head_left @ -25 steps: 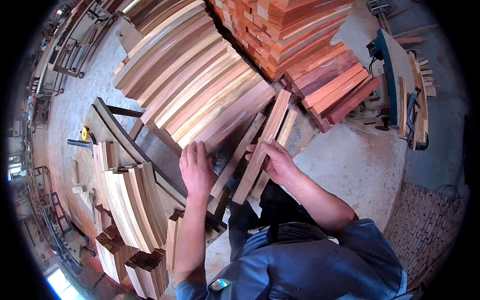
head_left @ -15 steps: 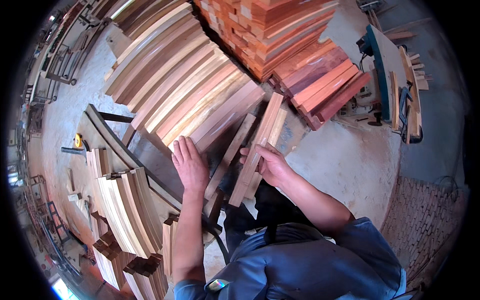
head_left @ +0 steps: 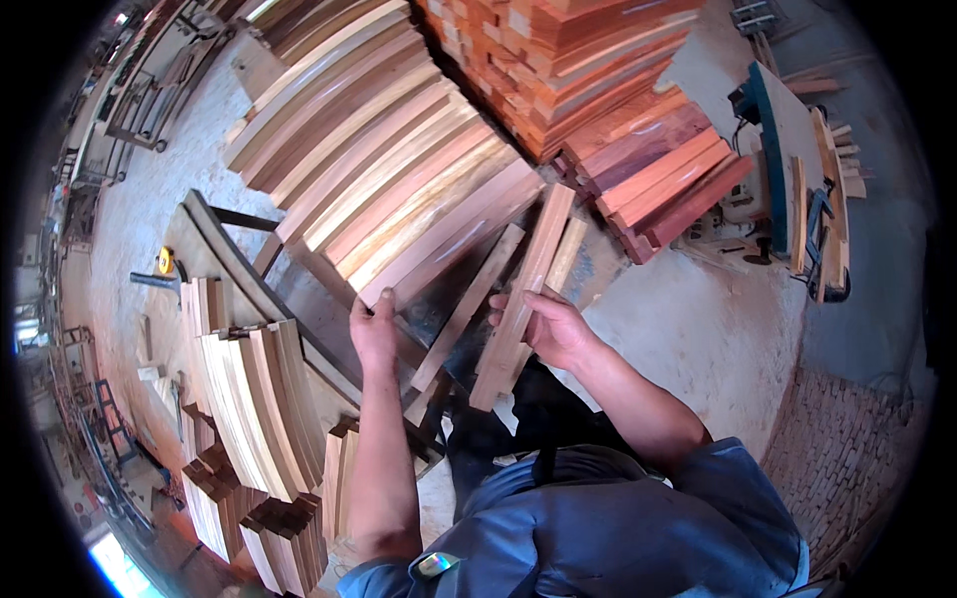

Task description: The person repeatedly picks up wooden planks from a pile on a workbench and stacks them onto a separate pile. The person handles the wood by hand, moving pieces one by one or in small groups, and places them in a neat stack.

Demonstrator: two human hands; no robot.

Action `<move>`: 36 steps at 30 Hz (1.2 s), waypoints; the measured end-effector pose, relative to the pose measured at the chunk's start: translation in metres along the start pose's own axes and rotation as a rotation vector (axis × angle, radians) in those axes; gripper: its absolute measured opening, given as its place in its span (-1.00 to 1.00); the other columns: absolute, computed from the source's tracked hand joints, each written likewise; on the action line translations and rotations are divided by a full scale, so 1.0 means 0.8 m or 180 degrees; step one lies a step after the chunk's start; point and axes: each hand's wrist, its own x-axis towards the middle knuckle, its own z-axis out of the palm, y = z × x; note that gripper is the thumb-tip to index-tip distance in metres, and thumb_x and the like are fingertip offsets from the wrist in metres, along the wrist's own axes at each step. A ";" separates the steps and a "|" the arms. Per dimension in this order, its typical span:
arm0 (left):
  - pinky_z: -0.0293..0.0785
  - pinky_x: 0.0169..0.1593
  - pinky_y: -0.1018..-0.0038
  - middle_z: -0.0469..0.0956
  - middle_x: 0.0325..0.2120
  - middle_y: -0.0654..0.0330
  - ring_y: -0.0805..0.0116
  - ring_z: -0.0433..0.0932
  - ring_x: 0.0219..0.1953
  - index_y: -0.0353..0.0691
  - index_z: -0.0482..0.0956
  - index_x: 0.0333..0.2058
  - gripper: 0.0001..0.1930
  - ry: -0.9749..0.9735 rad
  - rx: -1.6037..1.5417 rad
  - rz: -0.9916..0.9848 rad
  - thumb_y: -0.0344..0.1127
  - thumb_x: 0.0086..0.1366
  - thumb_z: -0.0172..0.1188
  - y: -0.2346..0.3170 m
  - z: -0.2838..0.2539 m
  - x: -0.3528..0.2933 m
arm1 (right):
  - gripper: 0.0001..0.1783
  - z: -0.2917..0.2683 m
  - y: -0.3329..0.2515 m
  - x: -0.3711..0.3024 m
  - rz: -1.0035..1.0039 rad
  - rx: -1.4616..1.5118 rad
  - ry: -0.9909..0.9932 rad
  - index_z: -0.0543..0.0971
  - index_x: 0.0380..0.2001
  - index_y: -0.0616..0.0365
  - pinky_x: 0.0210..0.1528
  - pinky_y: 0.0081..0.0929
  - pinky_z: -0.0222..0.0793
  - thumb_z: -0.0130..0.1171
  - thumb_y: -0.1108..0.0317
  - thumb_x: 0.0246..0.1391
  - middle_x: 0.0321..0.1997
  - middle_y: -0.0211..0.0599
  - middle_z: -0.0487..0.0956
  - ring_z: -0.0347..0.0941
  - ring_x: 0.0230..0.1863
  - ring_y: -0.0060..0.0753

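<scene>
My right hand is closed round a long reddish-brown wooden strip, held at a slant with its near end above my legs. Beside and partly behind that strip runs a paler one; whether my fingers hold it too is unclear. My left hand is at the near end of a pinkish wooden plank, the closest in a wide row of planks. Its thumb side faces up, with the fingers curled at the plank's end and partly hidden. Between the hands lies another narrow strip.
Tall orange-red timber stacks stand at the far side, with darker red planks in front. Curved pale pieces rest on a bench at left, near a yellow tape measure. A teal-edged machine table is at right.
My left hand has gone from lying flat with fingers stretched over the plank ends to curled at the nearest plank's end. My right hand still holds the strip; the view has shifted slightly.
</scene>
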 end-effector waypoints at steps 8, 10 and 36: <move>0.43 -0.27 0.46 0.59 -0.38 0.20 0.45 0.49 -0.38 -0.38 0.59 -0.19 -0.68 0.0233 0.0142 -0.0497 -0.24 0.22 0.34 0.014 -0.007 0.011 | -0.69 -0.008 0.009 0.004 0.0004 -0.0176 0.0030 0.39 0.05 0.02 0.10 -0.11 0.44 0.04 0.22 0.29 0.03 -0.15 0.59 0.54 0.03 -0.11; 0.41 -0.34 0.48 0.57 -0.41 0.23 0.48 0.45 -0.44 -0.36 0.58 -0.22 -0.71 0.0213 0.0093 -0.0712 -0.25 0.22 0.34 0.025 -0.009 0.006 | -0.70 -0.009 0.010 0.004 -0.0023 -0.0230 0.0064 0.39 0.04 0.03 0.08 -0.12 0.44 0.04 0.22 0.30 0.03 -0.15 0.59 0.55 0.02 -0.11; 0.27 -0.56 0.58 0.47 -0.52 0.26 0.44 0.39 -0.61 -0.16 0.47 -0.25 -0.86 -0.0417 -0.1359 -0.1372 -0.26 0.33 0.18 0.028 -0.006 -0.088 | -0.75 0.003 0.006 0.025 -0.0198 0.0071 0.0660 0.41 -0.05 -0.02 -0.10 -0.12 0.53 0.14 0.21 0.28 -0.13 -0.21 0.62 0.59 -0.13 -0.20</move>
